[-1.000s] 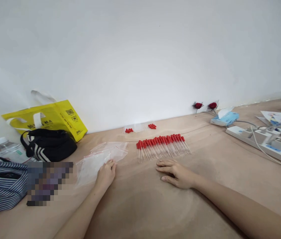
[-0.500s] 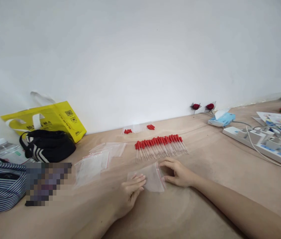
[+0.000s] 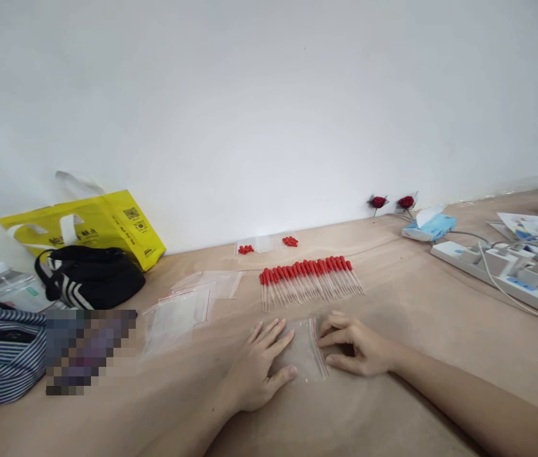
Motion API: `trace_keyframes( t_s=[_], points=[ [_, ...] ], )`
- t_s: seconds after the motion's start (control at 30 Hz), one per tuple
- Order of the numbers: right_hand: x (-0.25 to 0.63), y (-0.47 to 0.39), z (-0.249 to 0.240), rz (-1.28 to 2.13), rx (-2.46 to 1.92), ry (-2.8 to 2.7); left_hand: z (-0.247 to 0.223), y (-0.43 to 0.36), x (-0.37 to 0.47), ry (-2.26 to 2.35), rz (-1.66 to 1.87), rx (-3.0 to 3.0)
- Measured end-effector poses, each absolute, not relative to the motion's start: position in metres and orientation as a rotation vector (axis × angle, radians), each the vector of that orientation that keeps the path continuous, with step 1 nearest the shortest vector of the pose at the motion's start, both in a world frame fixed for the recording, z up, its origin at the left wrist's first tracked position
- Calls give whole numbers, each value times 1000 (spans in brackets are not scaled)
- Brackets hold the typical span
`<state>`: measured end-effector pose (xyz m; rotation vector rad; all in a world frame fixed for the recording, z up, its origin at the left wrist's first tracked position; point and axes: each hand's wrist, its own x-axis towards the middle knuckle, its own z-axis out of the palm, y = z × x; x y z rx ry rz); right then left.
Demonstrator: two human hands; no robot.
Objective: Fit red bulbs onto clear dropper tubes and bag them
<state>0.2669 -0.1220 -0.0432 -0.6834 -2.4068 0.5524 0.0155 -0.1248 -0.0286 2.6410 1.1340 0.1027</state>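
A clear zip-lock bag (image 3: 303,350) with a red line along its opening lies flat on the table in front of me. My left hand (image 3: 266,368) rests on the bag's left part, palm down and fingers spread. At the opening edge, my right hand (image 3: 357,343) is curved with its thumb and fingers apart, fingertips at or beside the red line; nothing shows between them. Just beyond the bag, a row of droppers (image 3: 311,279) with red bulbs and thin clear tubes lies side by side.
More zip-lock bags (image 3: 178,314) lie fanned at left. Small red bulbs (image 3: 246,249) sit near the wall. A yellow bag (image 3: 130,222), black pouch (image 3: 101,279) and striped bag (image 3: 4,355) stand left. Tissues (image 3: 428,227) and a power strip (image 3: 502,279) are at right.
My left hand has spread its fingers and moved right and slightly up over the bag. The bag has shifted a little right, and my right hand has moved right with its opening edge.
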Motion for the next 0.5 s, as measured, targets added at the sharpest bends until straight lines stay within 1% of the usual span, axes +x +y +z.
trace_keyframes(
  t_s=[0.17,0.37,0.5],
  points=[
    [267,-128,-40,535,-609,-2473,-29,-126,16,1169,99,2648],
    [262,-133,-42,640,-514,-2535,-30,-127,17,1181,113,2652],
    [262,-133,-36,624,-580,-2606,-31,-126,16,1166,167,2634]
  ],
)
